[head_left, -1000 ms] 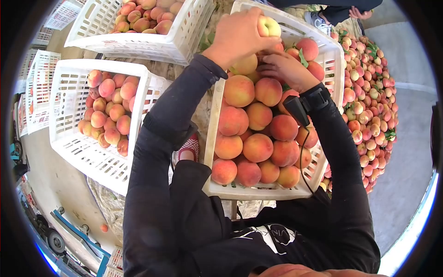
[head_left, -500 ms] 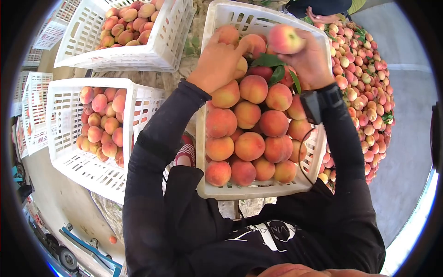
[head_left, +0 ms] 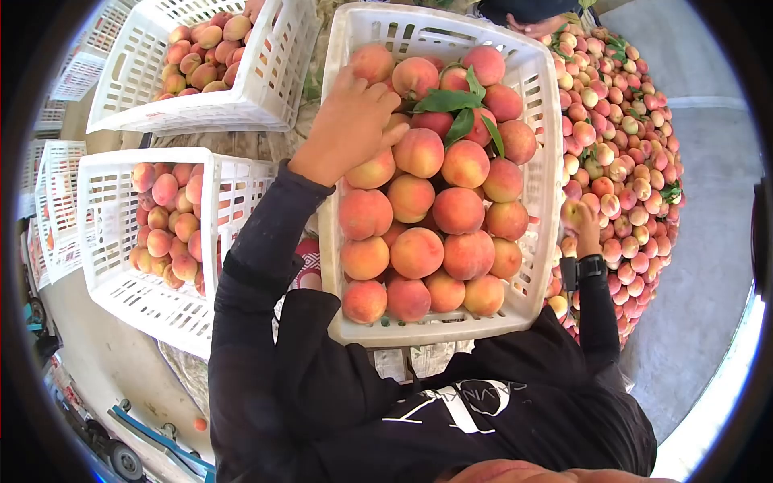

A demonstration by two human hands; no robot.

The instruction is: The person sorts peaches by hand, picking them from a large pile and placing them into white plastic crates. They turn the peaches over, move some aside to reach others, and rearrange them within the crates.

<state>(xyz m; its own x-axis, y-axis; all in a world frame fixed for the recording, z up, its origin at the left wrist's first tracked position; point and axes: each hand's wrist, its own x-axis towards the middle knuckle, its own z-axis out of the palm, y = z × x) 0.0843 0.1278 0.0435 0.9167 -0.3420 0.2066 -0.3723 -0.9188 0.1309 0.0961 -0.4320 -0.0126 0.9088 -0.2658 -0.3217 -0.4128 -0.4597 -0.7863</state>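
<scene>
A white plastic crate [head_left: 548, 173] in front of me holds rows of red and yellow peaches [head_left: 416, 253]. My left hand [head_left: 353, 121] is over its far left part, fingers bent around a peach [head_left: 397, 121] mostly hidden under them. Green leaves [head_left: 448, 101] lie on the fruit just right of that hand. To the right of the crate, my right hand [head_left: 589, 231] is at the large heap of peaches [head_left: 624, 173], its fingers closed around a yellowish peach [head_left: 572, 213].
Two more white crates, one at the upper left [head_left: 274, 88] and one below it [head_left: 211, 233], hold peaches. Another person's hand [head_left: 538, 26] rests by the heap's far end. A blue cart [head_left: 153, 439] and a loose peach [head_left: 200, 423] are on the ground at lower left.
My right hand has left a peach in the crate's far right part and moved right and nearer me to the heap. My left hand stays over the crate's far left part.
</scene>
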